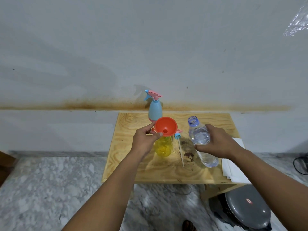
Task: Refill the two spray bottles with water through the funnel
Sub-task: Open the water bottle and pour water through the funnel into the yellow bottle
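An orange funnel point(165, 126) sits in the neck of a yellow spray bottle point(163, 147) standing open on the wooden table point(133, 170). My left hand point(144, 141) pinches the funnel's rim and small tab. My right hand point(218, 142) grips a clear uncapped water bottle point(200, 135), tilted with its mouth up and leaning toward the funnel. The yellow bottle's spray head with its long dip tube point(180, 148) lies on the table between the two bottles. A blue spray bottle with a pink trigger head point(155, 108) stands behind the funnel, closed.
White paper sheets point(236, 170) lie at the table's right edge. A grey round lidded appliance point(246, 209) sits on the marble floor at the lower right, with a black cable point(300, 164) farther right. A stained wall rises right behind the table.
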